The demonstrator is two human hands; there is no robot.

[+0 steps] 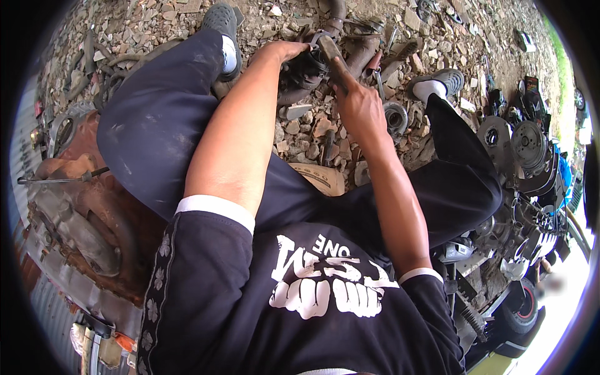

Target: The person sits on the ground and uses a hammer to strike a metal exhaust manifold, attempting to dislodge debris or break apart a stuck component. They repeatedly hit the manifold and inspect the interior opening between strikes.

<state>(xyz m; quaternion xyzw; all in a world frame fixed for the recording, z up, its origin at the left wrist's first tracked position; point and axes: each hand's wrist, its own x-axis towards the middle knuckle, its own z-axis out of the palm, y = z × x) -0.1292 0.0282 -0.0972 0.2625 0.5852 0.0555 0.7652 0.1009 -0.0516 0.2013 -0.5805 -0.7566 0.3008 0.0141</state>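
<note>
My right hand point(362, 112) is closed round the wooden handle of a hammer point(334, 62). The hammer's head end lies over the top of a dark, greasy metal part point(307, 72) on the stony ground between my feet. At the upper left of that part is my left hand point(284, 50), its fingers bent against it and partly hidden behind it. Brown, rusty metal pipes point(362, 53) lie just beyond and to the right. Close to my right wrist is a dark round ring-shaped part point(394, 117).
A large rusty metal casting point(84, 219) sits close on my left, with a rod point(62, 178) sticking out. To my right are piled machine parts, including a round drum point(529, 144) and a wheel point(520, 306). Broken stones point(300, 134) cover the ground; a flat brown piece point(320, 178) lies near my lap.
</note>
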